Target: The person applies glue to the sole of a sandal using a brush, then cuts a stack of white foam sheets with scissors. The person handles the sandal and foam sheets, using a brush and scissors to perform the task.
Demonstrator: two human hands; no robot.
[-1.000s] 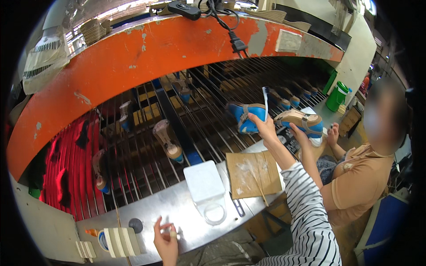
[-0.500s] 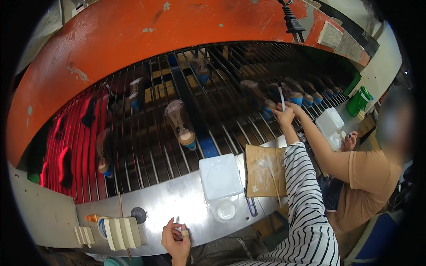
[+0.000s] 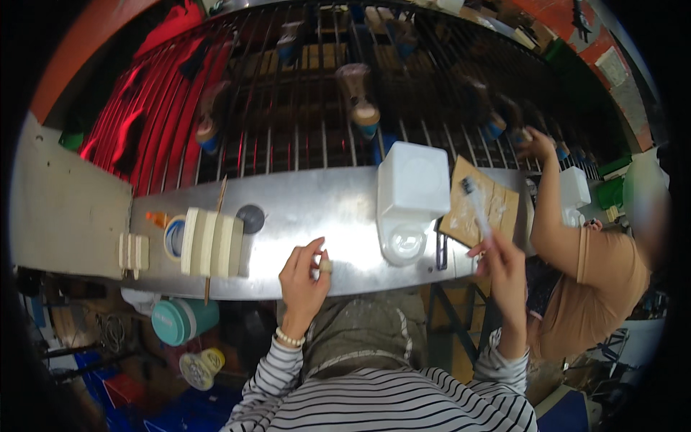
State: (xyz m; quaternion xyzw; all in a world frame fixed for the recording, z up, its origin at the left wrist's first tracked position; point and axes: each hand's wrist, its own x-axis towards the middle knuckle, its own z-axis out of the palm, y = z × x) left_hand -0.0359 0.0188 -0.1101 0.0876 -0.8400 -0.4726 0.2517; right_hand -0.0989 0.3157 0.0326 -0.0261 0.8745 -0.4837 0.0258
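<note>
My right hand (image 3: 506, 270) is closed round the pale handle of a small brush (image 3: 478, 209) with dark bristles. The bristle end is over a piece of cardboard (image 3: 504, 204) smeared with white; whether it touches is unclear. My left hand (image 3: 302, 277) is low over the metal ledge (image 3: 309, 209), fingers curled toward the thumb, a pale cover on one digit. Anything between those fingers is hidden. Between my hands stands a white plastic container (image 3: 414, 183) with a round clear cup (image 3: 404, 243) at its front. On the rods beyond, a shoe (image 3: 358, 97) shows a pale sole and blue toe.
More shoes, one (image 3: 208, 133) at left, lie along the metal rods, lit red at far left. Cream blocks (image 3: 209, 243), a tape roll (image 3: 173, 237) and a dark disc (image 3: 250, 219) sit left on the ledge. At right, a co-worker's hand (image 3: 538, 146) reaches over the rods.
My right hand has drawn back from the shoes at the right to the cardboard, still holding the brush. The view has tilted down toward my body. The co-worker's hand stays over the rods.
</note>
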